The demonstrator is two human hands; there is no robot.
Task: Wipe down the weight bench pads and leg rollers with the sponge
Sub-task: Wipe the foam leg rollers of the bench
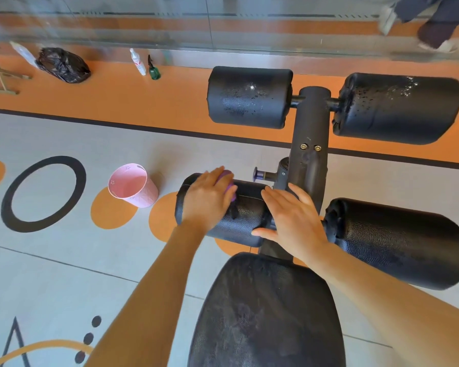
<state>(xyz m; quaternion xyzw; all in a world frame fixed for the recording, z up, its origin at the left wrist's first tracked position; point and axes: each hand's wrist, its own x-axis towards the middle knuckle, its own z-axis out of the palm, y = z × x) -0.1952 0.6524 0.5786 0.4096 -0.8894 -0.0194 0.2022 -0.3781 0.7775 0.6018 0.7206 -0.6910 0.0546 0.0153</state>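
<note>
Two hands (249,207), one sponge (227,185), four rollers (249,96)

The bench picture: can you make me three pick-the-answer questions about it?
1. Where is the purple sponge?
A. in the pink bucket
B. under the left hand on the near left roller
C. on the seat pad

2. How many black leg rollers show?
A. two
B. four
C. six

3. How do the two far rollers look?
A. wet with droplets
B. dusty
C. torn open

Answers: 1 B, the left hand presses it on that roller. 2 B, two far and two near. 3 A, droplets shine on the far left roller.
</note>
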